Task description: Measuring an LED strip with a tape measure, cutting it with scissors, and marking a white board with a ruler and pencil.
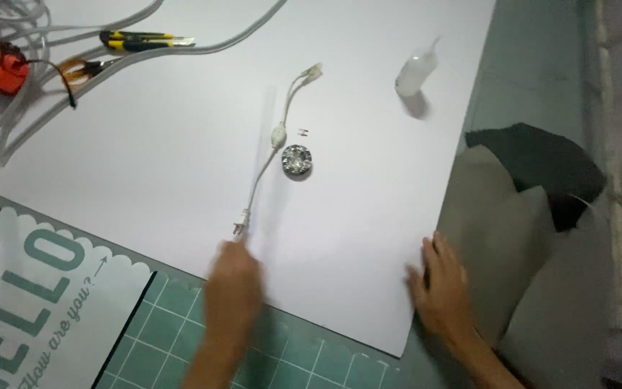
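A big white sheet [160, 144] covers most of the table. On it lies a short white power cord [266, 162] with a plug at its near end, a small round shiny disc [296, 160] beside it, and a tiny metal piece [302, 132]. My left hand [233, 287] is blurred, with its fingertips just below the cord's plug; I cannot tell whether it holds anything. My right hand [440, 282] rests flat on the sheet's right edge near the corner, fingers apart.
A small clear squeeze bottle [416, 72] stands at the back right. A yellow utility knife [145, 40], orange-handled scissors [80, 69], an orange tape measure [3, 69] and grey cable [8, 130] lie at the back left. A green cutting mat [181, 338] shows below; grey and beige fabric [527, 216] at right.
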